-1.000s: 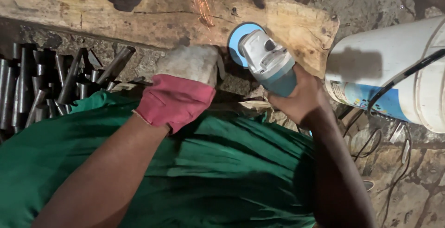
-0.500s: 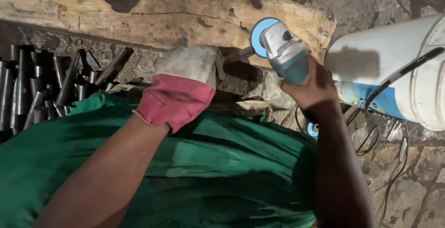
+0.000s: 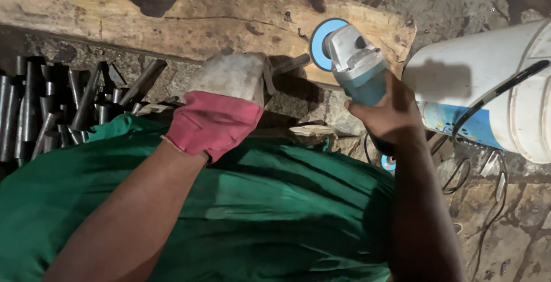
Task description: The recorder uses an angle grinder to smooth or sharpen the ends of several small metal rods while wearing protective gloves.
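Right hand [image 3: 387,115] bare, wrapped tight around teal body of angle grinder [image 3: 356,64]. Grinder's blue disc [image 3: 321,41] sits against front edge of wooden plank [image 3: 172,18], facing left. Left hand [image 3: 229,95] in grey glove with red cuff, closed around short metal rod [image 3: 290,64] just left of grinder; rod tip points at disc, contact unclear. Pile of dark metal rods [image 3: 57,104] lies well left of grinder, below plank. White bucket [image 3: 488,81] on its side just right of grinder, black cable [image 3: 493,92] across it. Green garment [image 3: 241,213] fills foreground below grinder.
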